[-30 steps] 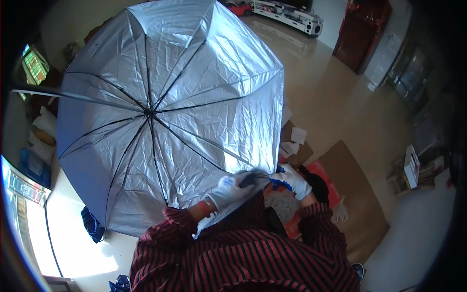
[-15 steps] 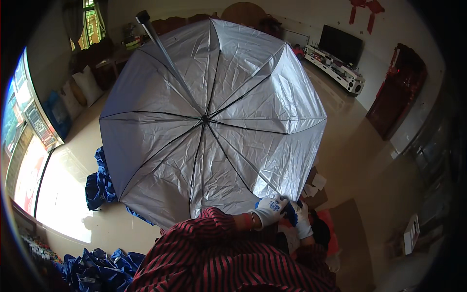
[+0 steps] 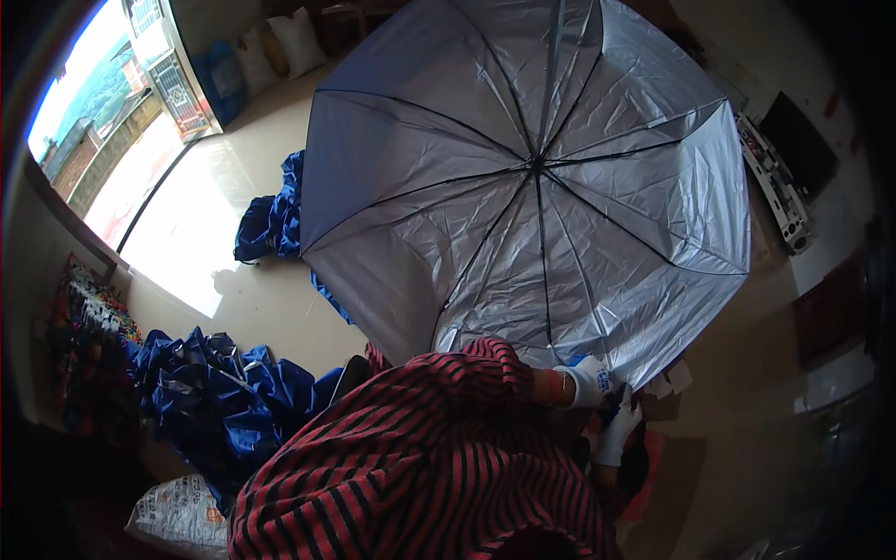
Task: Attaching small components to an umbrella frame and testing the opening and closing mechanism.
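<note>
An opened umbrella (image 3: 504, 224) fills the upper middle, its silver inner side and dark ribs facing me. The metal shaft (image 3: 553, 84) rises from the hub towards the top edge of the picture. At the canopy's near right rim, my left hand (image 3: 588, 381), in a white and blue work glove, is closed on the fabric edge. Just below and to the right, my right hand (image 3: 616, 434), gloved alike, has its fingers closed at the same rim. Exactly what lies between the fingertips is too small to make out.
Crumpled shiny blue fabric (image 3: 224, 392) lies on the floor at left, with another blue bundle (image 3: 273, 219) beside the canopy. A white printed sack (image 3: 182, 513) sits at lower left. Flattened cardboard (image 3: 677, 476) lies right of my hands. An open door (image 3: 173, 70) stands at far left.
My view has turned, so the umbrella and both hands appear farther right, with the canopy higher. More blue fabric shows at left. Both hands stay at the canopy's rim.
</note>
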### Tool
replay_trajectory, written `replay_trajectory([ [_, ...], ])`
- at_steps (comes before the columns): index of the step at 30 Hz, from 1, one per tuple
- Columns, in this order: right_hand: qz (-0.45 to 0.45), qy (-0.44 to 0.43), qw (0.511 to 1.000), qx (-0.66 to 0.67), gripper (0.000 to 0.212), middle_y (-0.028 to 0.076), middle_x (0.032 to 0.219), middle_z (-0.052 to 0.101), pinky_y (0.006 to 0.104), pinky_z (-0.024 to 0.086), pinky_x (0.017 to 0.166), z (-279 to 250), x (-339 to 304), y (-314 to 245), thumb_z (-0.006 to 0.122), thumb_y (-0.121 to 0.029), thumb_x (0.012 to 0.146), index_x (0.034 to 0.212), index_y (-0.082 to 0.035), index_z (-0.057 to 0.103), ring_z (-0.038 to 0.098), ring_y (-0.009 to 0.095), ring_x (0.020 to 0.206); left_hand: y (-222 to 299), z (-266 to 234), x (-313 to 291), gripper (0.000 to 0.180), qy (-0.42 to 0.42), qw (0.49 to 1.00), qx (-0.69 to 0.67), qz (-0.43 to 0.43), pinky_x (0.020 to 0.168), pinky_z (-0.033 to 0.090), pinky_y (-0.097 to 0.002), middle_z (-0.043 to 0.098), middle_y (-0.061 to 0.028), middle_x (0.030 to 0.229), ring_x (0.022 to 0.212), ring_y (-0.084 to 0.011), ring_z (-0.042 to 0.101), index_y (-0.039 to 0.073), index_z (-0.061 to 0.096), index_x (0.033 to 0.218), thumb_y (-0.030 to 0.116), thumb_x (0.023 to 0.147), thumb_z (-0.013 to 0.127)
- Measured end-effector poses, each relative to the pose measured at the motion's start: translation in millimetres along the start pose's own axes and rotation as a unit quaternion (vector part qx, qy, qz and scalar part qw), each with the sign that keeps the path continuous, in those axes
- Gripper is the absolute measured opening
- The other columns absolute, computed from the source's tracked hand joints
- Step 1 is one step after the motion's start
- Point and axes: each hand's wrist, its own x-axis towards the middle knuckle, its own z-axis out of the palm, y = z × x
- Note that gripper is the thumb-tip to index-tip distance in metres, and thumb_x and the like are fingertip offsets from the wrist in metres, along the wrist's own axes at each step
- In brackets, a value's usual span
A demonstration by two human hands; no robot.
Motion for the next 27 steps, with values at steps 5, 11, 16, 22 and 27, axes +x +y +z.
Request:
replay_trajectory([
  [5,-0.177,-0.062,0.909,-0.371,0.034,0.005,0.075,0.061,0.0312,0.043,0.056,-17,11,-23,0.067,-0.028,0.092,0.091,0.005,0.062,0.052,0.011,0.064,-13,2,-19,0.032,0.091,0.992,-0.057,0.071,0.064,0.05,-0.0432,0.063,-0.0112,0.092,0.075,-0.031,0.066,0.012,0.06,0.101,0.036,0.08,0.063],
  [11,-0.059,-0.124,0.98,-0.147,0.032,0.006,0.091,0.064,0.0271,0.05,0.069,-25,-9,-26,0.054,-0.025,0.099,0.107,0.005,0.063,0.059,0.012,0.079,-15,7,-21,0.037,0.145,0.981,-0.125,0.037,0.07,0.051,-0.0446,0.065,-0.0125,0.091,0.08,-0.0329,0.065,0.014,0.061,0.101,0.047,0.084,0.059],
  [16,-0.181,-0.031,0.965,-0.187,0.044,0.006,0.091,0.065,0.0288,0.048,0.073,-54,29,-28,0.053,-0.038,0.099,0.102,0.004,0.064,0.058,0.013,0.08,-17,-7,-14,0.035,0.064,0.992,-0.105,-0.013,0.078,0.05,-0.0453,0.064,-0.0164,0.103,0.094,-0.0347,0.064,0.012,0.06,0.106,0.037,0.082,0.062],
  [22,-0.08,0.041,0.994,-0.068,0.033,0.002,0.085,0.063,0.0249,0.047,0.065,-66,30,-30,0.062,-0.03,0.094,0.104,0.002,0.066,0.057,0.008,0.072,-20,14,-7,0.039,0.104,0.991,-0.083,0.011,0.083,0.049,-0.0454,0.059,-0.0156,0.114,0.1,-0.0352,0.061,0.011,0.056,0.108,0.035,0.078,0.065],
  [27,-0.114,-0.019,0.984,-0.135,0.03,-0.001,0.084,0.062,0.0222,0.043,0.062,-51,19,-38,0.065,-0.027,0.092,0.104,0.0,0.066,0.053,0.006,0.07,-21,17,-6,0.04,0.111,0.99,-0.09,0.008,0.082,0.05,-0.0449,0.058,-0.0153,0.115,0.1,-0.0361,0.061,0.01,0.056,0.109,0.032,0.078,0.067],
])
